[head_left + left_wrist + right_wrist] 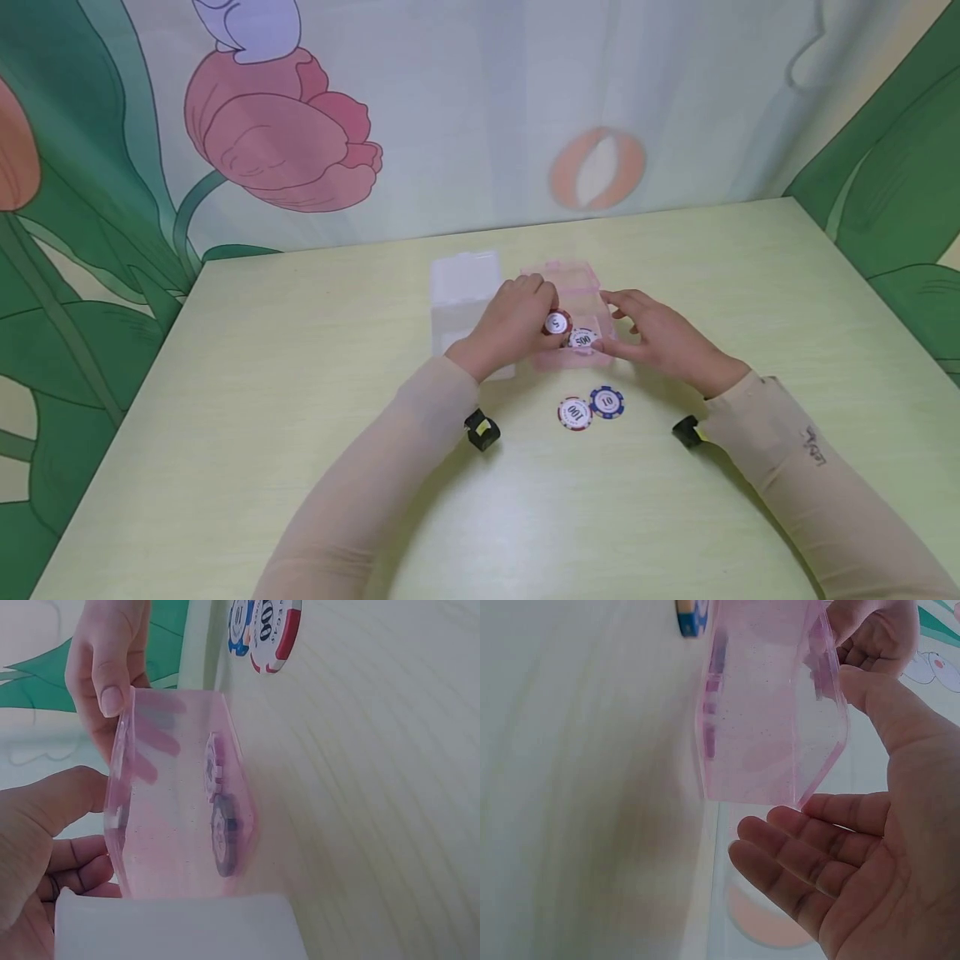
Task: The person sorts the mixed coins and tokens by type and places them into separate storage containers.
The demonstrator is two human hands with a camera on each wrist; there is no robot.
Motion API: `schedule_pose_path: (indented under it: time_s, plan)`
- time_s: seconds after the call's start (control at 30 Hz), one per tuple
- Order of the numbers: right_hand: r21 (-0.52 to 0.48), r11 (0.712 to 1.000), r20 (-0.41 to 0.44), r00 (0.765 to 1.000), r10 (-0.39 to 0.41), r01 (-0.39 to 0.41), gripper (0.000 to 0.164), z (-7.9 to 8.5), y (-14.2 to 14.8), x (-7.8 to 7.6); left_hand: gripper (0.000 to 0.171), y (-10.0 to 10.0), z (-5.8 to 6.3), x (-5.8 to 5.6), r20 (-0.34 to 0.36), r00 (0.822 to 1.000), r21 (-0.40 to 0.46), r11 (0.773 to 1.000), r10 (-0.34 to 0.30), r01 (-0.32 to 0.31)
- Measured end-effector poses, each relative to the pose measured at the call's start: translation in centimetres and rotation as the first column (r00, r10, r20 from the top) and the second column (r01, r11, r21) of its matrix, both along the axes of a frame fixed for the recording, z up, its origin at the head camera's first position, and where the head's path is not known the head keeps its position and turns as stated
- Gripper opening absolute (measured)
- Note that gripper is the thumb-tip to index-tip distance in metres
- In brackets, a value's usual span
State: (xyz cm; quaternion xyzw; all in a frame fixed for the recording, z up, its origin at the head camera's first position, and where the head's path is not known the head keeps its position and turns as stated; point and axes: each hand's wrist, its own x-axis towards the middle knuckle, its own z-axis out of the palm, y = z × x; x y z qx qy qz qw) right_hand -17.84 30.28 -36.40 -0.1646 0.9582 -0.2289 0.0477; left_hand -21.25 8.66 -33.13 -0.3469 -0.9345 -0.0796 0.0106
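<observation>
A pink see-through plastic box stands on the table with its lid raised at the back. My left hand is over its left side and pinches a red poker chip marked 5. My right hand holds the box at its right end, thumb on the front rim and fingertips by the back corner. Inside lies a white-faced poker chip marked 500. Through the pink wall, the left wrist view shows a dark chip on the box's floor beside a lighter one.
In front of the box, a red-and-white chip marked 100 lies against a blue chip marked 10. A white box with its lid up stands left of the pink one, partly behind my left hand. A printed curtain hangs behind the table.
</observation>
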Motion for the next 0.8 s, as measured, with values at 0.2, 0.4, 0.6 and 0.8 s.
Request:
schedule_pose_path:
  time_s: [0.2, 0.4, 0.6, 0.8]
  plan:
    - [-0.001, 1.0, -0.001, 1.0, -0.021, 0.021, 0.085, -0.05, 0.0, 0.01, 0.031, 0.28, -0.13, -0.21, 0.001, 1.0, -0.031, 0.999, 0.013, -0.013]
    - [-0.005, 1.0, 0.01, 1.0, -0.022, 0.022, 0.085, 0.03, -0.02, 0.11, 0.032, 0.49, 0.08, -0.08, -0.024, 1.0, -0.09, 0.996, 0.013, -0.015]
    - [-0.002, 1.0, 0.022, 1.0, -0.016, 0.016, 0.085, 0.08, -0.07, 0.1, 0.038, 0.58, 0.21, 0.04, -0.009, 1.0, -0.105, 0.994, 0.019, -0.02]
    - [0.001, 1.0, 0.013, 1.0, -0.01, 0.01, 0.084, 0.06, -0.04, 0.11, 0.04, 0.53, 0.03, 0.16, -0.019, 1.0, -0.1, 0.995, 0.02, -0.022]
